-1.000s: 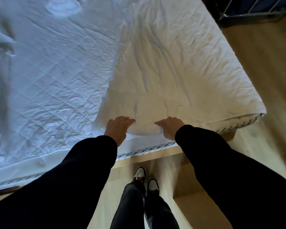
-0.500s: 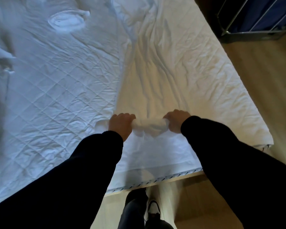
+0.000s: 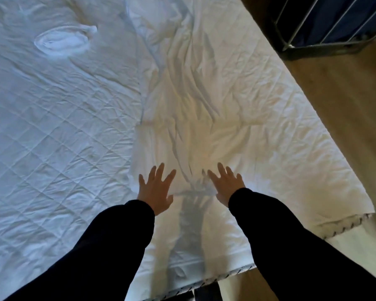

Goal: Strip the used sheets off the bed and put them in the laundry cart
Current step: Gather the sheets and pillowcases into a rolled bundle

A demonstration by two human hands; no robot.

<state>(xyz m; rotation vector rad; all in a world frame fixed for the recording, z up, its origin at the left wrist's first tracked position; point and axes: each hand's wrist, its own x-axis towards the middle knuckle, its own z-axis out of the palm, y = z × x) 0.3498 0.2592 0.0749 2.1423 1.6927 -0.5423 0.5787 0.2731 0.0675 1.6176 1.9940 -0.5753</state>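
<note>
At the near edge, the mattress [image 3: 230, 275] is showing its striped piping, and two dark sleeves [image 3: 109, 253] are stretching out over it from the bottom of the view. Past the cuffs, the left hand [image 3: 155, 191] and the right hand [image 3: 225, 185] are hovering side by side, a little apart, palms down with all fingers straight and fanned wide, holding nothing. Their shadows are falling on the cloth below, and whether any fingertip is touching it cannot be told. Just ahead of and between the hands, the used white sheet [image 3: 204, 109] is lying loose and heavily creased on the right half of the bed, its near end doubled back on itself in a rumpled fold and its far part running up the bed in long wrinkles. To the left of it, the quilted mattress pad [image 3: 52, 137] is lying bare, with an oval pucker [image 3: 62, 39] rising from it farther up. At the far right, well apart from the sheet, the laundry cart [image 3: 310, 43] is standing on the wooden floor [image 3: 345, 101] beside the bed, its metal bars framing a dark blue bag.
</note>
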